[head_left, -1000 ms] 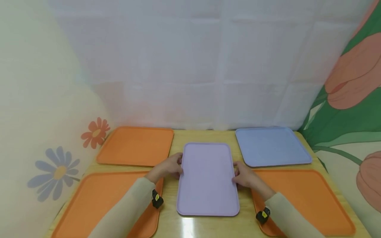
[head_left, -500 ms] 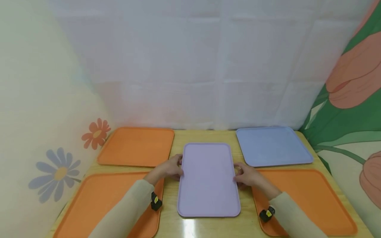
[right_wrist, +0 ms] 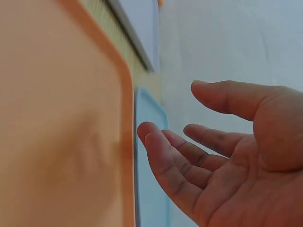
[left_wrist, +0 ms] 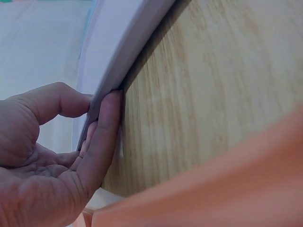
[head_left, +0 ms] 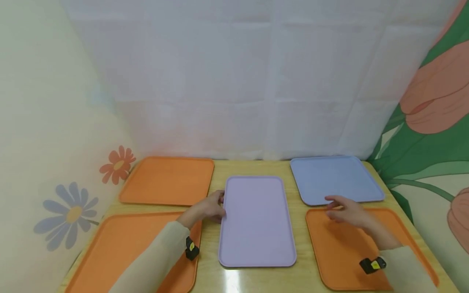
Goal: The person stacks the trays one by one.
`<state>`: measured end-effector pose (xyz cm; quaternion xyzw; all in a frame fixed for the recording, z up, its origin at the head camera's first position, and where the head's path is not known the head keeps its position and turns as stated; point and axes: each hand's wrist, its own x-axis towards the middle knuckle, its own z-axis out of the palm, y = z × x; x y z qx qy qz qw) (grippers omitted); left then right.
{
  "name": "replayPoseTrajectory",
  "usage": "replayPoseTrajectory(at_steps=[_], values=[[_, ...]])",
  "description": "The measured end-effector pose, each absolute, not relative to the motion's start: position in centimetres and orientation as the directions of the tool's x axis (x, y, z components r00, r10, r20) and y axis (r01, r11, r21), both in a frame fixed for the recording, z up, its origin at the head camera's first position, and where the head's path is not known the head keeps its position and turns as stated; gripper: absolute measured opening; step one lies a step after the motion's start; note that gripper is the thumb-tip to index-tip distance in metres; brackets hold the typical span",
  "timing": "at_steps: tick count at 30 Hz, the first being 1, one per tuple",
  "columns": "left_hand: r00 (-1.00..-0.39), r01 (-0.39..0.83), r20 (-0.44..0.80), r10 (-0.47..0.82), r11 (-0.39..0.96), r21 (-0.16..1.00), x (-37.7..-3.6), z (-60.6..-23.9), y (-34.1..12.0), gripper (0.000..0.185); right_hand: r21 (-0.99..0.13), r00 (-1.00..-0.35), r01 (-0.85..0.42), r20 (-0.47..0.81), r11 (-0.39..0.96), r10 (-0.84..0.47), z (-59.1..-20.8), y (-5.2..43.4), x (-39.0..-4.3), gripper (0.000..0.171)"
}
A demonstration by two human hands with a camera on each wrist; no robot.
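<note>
A purple tray [head_left: 257, 221] lies upright-oriented on the wooden table, between the other trays. My left hand [head_left: 209, 206] pinches its left edge; in the left wrist view the thumb is on the rim's upper side and the fingers [left_wrist: 105, 127] reach against its underside. My right hand [head_left: 348, 211] hovers over the far part of the near right orange tray [head_left: 351, 252], close to the blue tray [head_left: 335, 179]. In the right wrist view that hand [right_wrist: 222, 151] has its thumb and fingers apart and holds nothing.
Two more orange trays lie on the left, one far [head_left: 168, 180] and one near [head_left: 135, 244]. Behind the wooden table [head_left: 253, 167] hangs a white cloth [head_left: 220, 81]. Flower-patterned cloths flank both sides.
My right hand has let go of the purple tray's right edge and moved right, over the near orange tray. The left hand and the purple tray stay in place.
</note>
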<state>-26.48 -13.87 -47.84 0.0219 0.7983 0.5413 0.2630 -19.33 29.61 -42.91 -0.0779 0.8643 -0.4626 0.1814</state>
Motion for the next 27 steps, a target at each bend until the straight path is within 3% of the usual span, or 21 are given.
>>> replayPoseTrajectory(at_steps=[16,27], values=[[-0.867,-0.246,-0.398,0.3,0.437,0.865,-26.4,-47.5,-14.4,0.094,-0.699,-0.942,0.11,-0.299,0.706,-0.149,-42.0,40.7,-16.7,0.07],[-0.858,-0.259,-0.414,0.304,0.441,0.86,-26.4,-47.9,-14.4,0.094,-0.495,-0.951,0.173,-0.309,0.851,0.014,-42.9,44.7,-16.5,0.083]])
